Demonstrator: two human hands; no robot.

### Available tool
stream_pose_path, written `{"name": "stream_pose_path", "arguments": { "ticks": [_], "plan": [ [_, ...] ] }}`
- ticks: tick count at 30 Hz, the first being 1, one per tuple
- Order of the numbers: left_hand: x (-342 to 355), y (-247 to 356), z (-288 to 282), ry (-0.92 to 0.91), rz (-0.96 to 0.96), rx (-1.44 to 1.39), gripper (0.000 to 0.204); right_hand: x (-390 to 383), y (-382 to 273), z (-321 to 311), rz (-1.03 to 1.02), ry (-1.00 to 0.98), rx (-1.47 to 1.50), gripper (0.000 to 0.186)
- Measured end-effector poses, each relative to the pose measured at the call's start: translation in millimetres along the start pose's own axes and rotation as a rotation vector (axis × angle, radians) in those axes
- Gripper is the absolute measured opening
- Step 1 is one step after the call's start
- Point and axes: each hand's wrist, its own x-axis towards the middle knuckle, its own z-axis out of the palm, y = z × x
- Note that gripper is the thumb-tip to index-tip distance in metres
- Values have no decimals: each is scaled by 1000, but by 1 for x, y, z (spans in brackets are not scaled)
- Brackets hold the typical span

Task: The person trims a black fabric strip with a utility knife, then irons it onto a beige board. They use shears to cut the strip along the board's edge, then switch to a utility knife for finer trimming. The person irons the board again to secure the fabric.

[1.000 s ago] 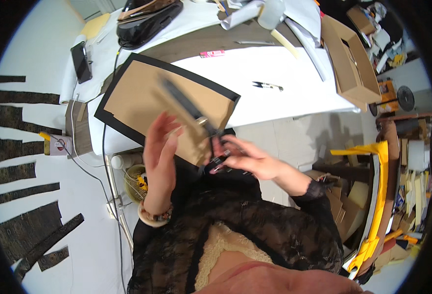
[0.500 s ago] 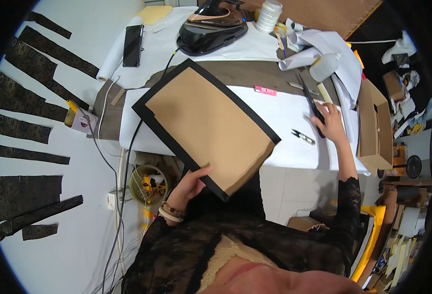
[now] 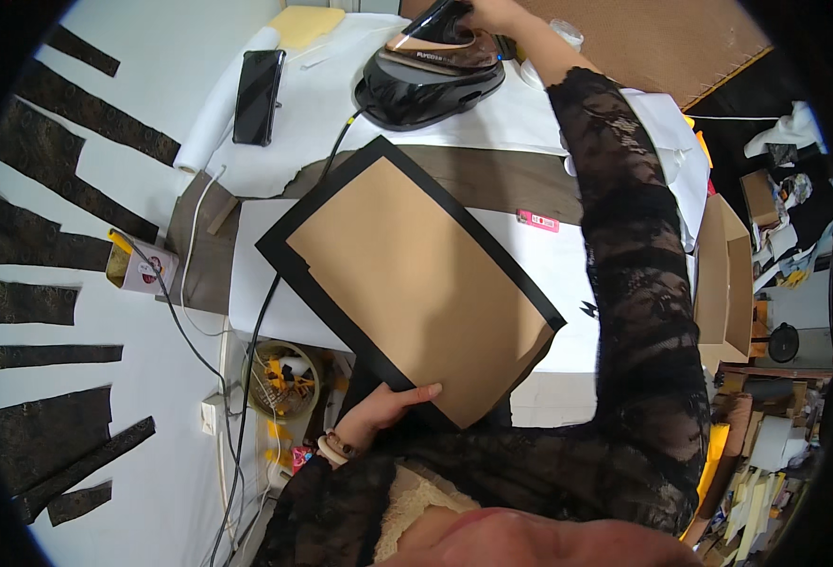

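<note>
A tan sheet of board (image 3: 416,283) with black strips along three edges tilts over the front of the table. My left hand (image 3: 388,408) is closed on its near edge, thumb on top and fingers hidden beneath. My right hand (image 3: 492,17) reaches to the far side of the table and is closed at the handle of a black and copper steam iron (image 3: 445,52). The fingers are partly cut off by the upper rim of the view. The iron rests on its black base (image 3: 426,99). My right sleeve hides much of the table's right side.
A black phone (image 3: 260,97) and a white roll (image 3: 228,99) are at the back left. A small pink packet (image 3: 537,220) lies right of the board. Black patterned strips (image 3: 95,113) hang on the left. A bin (image 3: 294,378) stands below; an open carton (image 3: 724,283) is at right.
My right hand has left the black scissors at the right and moved far across to the iron. The board, still in my left hand, has shifted slightly nearer and to the right.
</note>
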Motion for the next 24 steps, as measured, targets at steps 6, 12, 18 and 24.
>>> {"name": "stream_pose_path", "arguments": {
  "ticks": [6, 12, 18, 24],
  "plan": [
    [6, -2, 2, -129, 168, 221, 51, -68, -86, -100, 60, 244, -436, 35],
    [9, 12, 49, -75, 168, -99, 43, -270, -214, -204, 441, 569, 361, 42],
    [12, 20, 74, -162, 217, -176, 39, -509, -325, -105, 1250, 822, 1013, 48],
    [22, 5, 69, -121, 127, -90, 37, -524, -378, 4, 1334, 844, 1658, 42]
  ]
}}
